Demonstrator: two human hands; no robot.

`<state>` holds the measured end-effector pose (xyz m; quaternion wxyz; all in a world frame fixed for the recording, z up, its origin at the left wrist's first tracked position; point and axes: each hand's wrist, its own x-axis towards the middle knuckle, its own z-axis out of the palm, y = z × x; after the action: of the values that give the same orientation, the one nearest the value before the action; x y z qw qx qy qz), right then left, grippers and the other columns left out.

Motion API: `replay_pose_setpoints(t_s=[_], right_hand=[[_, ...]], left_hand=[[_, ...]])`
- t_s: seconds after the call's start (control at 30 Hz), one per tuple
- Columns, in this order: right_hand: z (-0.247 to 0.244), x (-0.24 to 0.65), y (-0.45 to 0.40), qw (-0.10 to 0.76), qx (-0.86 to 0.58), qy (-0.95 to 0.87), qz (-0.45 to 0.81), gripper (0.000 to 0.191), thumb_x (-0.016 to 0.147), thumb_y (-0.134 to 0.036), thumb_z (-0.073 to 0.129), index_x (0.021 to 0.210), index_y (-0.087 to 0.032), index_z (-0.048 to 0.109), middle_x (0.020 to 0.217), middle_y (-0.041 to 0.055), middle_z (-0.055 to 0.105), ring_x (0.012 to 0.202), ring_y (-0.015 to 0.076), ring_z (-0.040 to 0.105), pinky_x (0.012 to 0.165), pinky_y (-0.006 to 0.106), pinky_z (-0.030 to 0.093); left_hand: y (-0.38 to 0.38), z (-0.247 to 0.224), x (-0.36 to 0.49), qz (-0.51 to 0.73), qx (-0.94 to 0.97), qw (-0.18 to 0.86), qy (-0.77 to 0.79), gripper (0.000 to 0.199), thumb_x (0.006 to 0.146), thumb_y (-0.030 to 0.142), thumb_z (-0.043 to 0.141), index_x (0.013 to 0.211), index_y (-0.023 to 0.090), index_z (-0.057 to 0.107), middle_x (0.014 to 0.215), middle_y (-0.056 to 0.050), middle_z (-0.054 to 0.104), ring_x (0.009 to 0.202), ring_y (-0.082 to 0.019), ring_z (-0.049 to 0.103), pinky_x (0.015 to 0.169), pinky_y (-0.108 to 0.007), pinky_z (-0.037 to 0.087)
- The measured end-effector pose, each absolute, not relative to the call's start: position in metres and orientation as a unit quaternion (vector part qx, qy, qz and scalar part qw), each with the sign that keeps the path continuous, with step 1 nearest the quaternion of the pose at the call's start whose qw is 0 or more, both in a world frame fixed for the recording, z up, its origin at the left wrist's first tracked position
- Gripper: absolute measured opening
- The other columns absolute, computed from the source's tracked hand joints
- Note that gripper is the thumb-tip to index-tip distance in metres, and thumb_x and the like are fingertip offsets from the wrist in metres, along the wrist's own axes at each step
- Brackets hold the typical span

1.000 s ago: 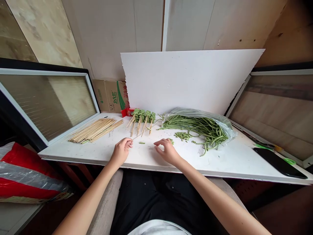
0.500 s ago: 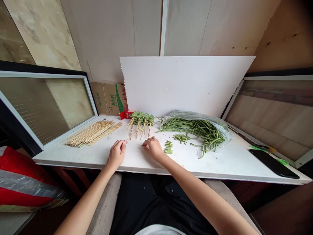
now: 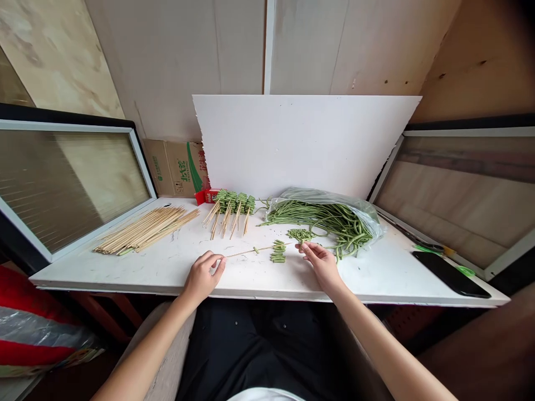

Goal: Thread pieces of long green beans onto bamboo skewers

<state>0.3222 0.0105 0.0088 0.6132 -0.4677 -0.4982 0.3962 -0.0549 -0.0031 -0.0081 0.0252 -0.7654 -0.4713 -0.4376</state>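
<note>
My left hand (image 3: 205,274) is closed on the blunt end of a thin bamboo skewer (image 3: 240,253), which points right. One short piece of green bean (image 3: 256,250) is threaded partway along it. By the skewer's tip, my right hand (image 3: 321,263) pinches what looks like a cut bean piece, largely covered by the fingers. Between the hands lie short bean pieces (image 3: 278,256) in a neat stack. Behind the right fingers is a loose heap of cut pieces (image 3: 300,234). Finished bean skewers (image 3: 236,203) lie at the back, their sticks toward me.
Many bare skewers (image 3: 144,229) are piled at the left. Long green beans (image 3: 317,214) spill from a clear plastic bag (image 3: 368,207) at the back right. A black phone (image 3: 449,273) lies at the right edge. A cardboard box (image 3: 173,167) and white board (image 3: 305,145) stand behind.
My right hand has moved right, away from the left hand to beside the stacked pieces. The skewer with its bean piece now shows plainly. The view has shifted slightly.
</note>
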Motion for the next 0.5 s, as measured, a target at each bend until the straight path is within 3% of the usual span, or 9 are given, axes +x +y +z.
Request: replay_pose_setpoints(t_s=[0.27,0.5], right_hand=[[-0.008,0.313,0.016,0.601,-0.423,-0.501,0.458,0.051,0.078,-0.057,0.085,0.113,-0.02,0.077,0.109,0.012,0.079,0.107,0.0291,0.072,0.078,0.034,0.052],[-0.006,0.313,0.015,0.596,-0.425,-0.503,0.46,0.051,0.077,-0.064,0.084,0.108,-0.023,0.079,0.106,0.0095,0.079,0.105,0.029,0.07,0.077,0.034,0.052]], left_hand=[[-0.003,-0.013,-0.054,-0.434,-0.774,0.027,-0.46,0.026,0.103,0.037,0.054,0.092,0.02,0.07,0.073,0.0,0.051,0.066,-0.015,0.053,0.069,-0.027,0.044],[-0.004,-0.014,-0.054,-0.437,-0.772,0.038,-0.461,0.026,0.103,0.036,0.054,0.089,0.019,0.069,0.072,0.0,0.05,0.065,-0.015,0.051,0.068,-0.027,0.042]])
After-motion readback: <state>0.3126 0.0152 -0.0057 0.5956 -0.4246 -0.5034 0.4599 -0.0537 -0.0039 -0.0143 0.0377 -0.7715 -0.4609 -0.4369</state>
